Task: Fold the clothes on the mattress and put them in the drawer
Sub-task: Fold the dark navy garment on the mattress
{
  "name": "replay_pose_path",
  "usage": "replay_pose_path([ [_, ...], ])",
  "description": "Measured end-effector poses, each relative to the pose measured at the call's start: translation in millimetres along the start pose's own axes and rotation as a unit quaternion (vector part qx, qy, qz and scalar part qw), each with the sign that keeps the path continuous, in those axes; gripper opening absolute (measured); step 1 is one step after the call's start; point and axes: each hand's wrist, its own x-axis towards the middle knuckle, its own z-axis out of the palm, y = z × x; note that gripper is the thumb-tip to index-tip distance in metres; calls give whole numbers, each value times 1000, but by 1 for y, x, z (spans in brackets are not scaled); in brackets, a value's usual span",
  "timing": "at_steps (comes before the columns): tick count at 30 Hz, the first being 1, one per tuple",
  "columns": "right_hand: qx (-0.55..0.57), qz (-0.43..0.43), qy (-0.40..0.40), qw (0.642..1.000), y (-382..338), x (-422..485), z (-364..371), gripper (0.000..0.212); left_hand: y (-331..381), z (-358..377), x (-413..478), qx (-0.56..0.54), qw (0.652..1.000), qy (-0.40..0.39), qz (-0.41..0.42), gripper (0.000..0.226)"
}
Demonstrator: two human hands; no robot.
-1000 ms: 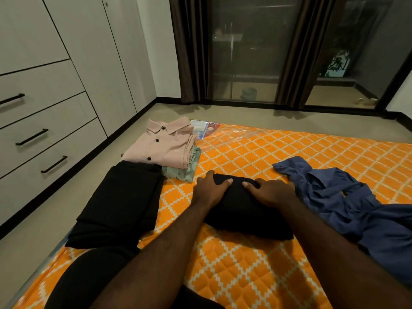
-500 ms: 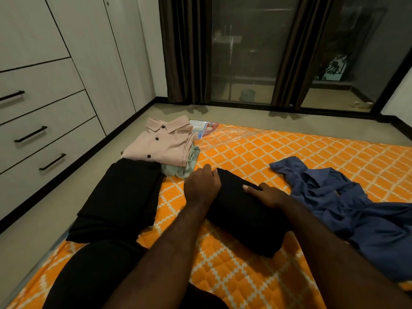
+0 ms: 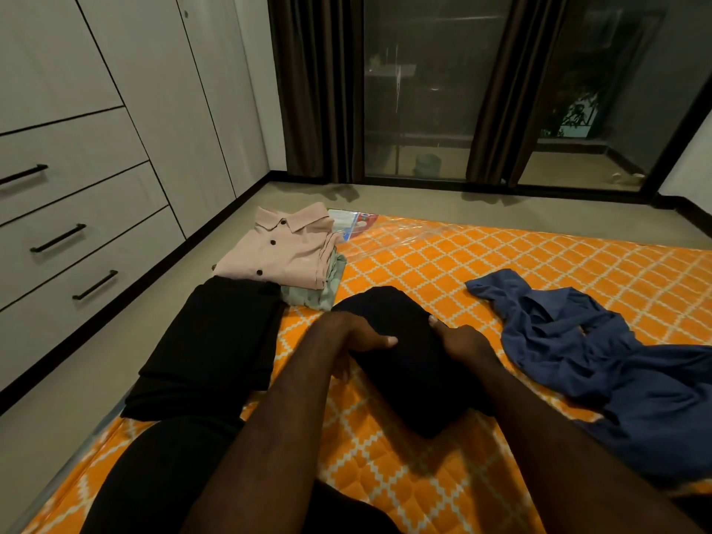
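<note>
A folded black garment (image 3: 408,368) sits in the middle of the orange quilted mattress (image 3: 481,260), turned diagonally. My left hand (image 3: 358,337) grips its left side with the thumb over the top. Its right side is gripped by my right hand (image 3: 462,344). A crumpled blue garment (image 3: 601,356) lies unfolded to the right. At the mattress's far left corner a folded pink shirt (image 3: 285,252) rests on a folded pale green garment (image 3: 321,296). A long folded black piece (image 3: 215,341) lies along the left edge.
White drawers with black handles (image 3: 57,237) line the wall on the left, all closed, across a strip of floor. A plastic packet (image 3: 356,222) lies at the mattress's far edge. Dark curtains and glass doors stand behind. My black-clad knee is at the bottom left.
My hands shifted from pressing on top of the black garment to gripping its two sides. The garment has turned from lying crosswise to lying diagonally, with its far end towards the pink shirt.
</note>
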Motion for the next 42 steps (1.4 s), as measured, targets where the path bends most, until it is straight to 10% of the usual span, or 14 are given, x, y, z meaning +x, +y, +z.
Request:
replay_pose_path([
  [5,28,31,18,999,-8,-7,9,78,-9,17,30,-228,970,37,75,93],
  [12,221,46,-87,970,-16,-5,21,79,-25,32,48,-550,820,57,148,96],
  [18,378,9,-178,908,-15,-11,24,97,-37,22,47,-539,825,4,168,92],
  [24,481,-38,-221,848,-31,-42,15,52,-38,16,46,-527,828,18,191,88],
  [35,593,-62,-308,741,-121,-138,32,56,-113,-72,-28,-471,852,56,223,60],
  [42,576,-72,-362,729,-198,-168,107,59,-215,-117,-58,-474,841,98,240,50],
])
